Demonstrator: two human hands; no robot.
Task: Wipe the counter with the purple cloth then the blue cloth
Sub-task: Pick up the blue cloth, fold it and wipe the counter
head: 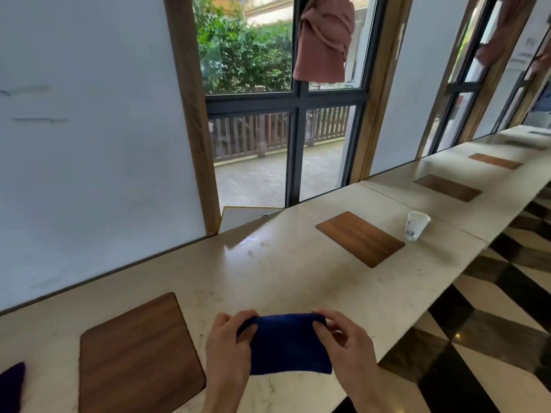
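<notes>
Looks like the purple cloth (12, 386) part is probably over, since it's parked way off at the left edge of the counter (298, 263), and now both hands, left hand (229, 344) and right hand (343, 341), are pinching the top corners of the folded blue cloth (286, 344) just over the near edge. The blue wipe is still to do, with smudges farther back, and a wooden mat (137, 356), another mat (360, 238) and a paper cup (416, 225) to work around.

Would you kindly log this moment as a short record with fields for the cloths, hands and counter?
blue cloth: folded, held at its far corners
left hand: pinching the left corner
right hand: pinching the right corner
purple cloth: lying at the counter's far left, untouched
counter: pale marble, smudges near the window
paper cup: upright, further right
</notes>
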